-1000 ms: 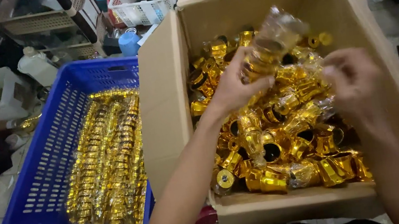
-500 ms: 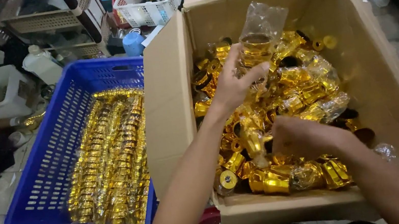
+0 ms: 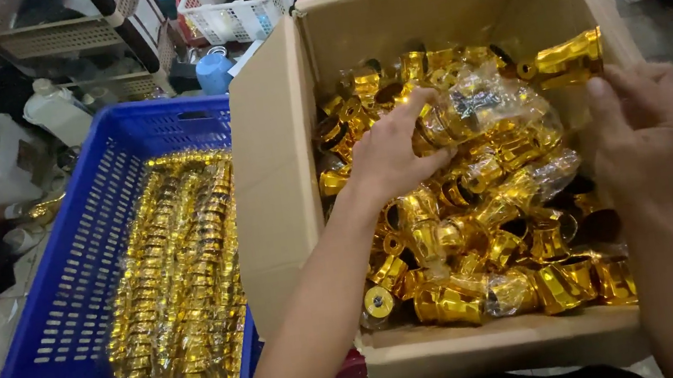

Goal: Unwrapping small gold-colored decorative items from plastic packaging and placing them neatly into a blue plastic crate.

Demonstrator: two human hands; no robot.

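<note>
A clear plastic bag of shiny gold cups (image 3: 487, 113) is being lifted from the open brown cardboard box (image 3: 283, 179), clamped at its left end in the grip of the left hand (image 3: 393, 155). A short stack of gold cups (image 3: 566, 59) is pinched in the right hand (image 3: 645, 127), above the box's right side. Sorting out of the box appears to be under way; the next move probably calls for a lift clear of the tall left flap. Open room is offered by the blue plastic crate (image 3: 64, 294), half filled with rows of gold cups (image 3: 178, 270), just beside the box.
</note>
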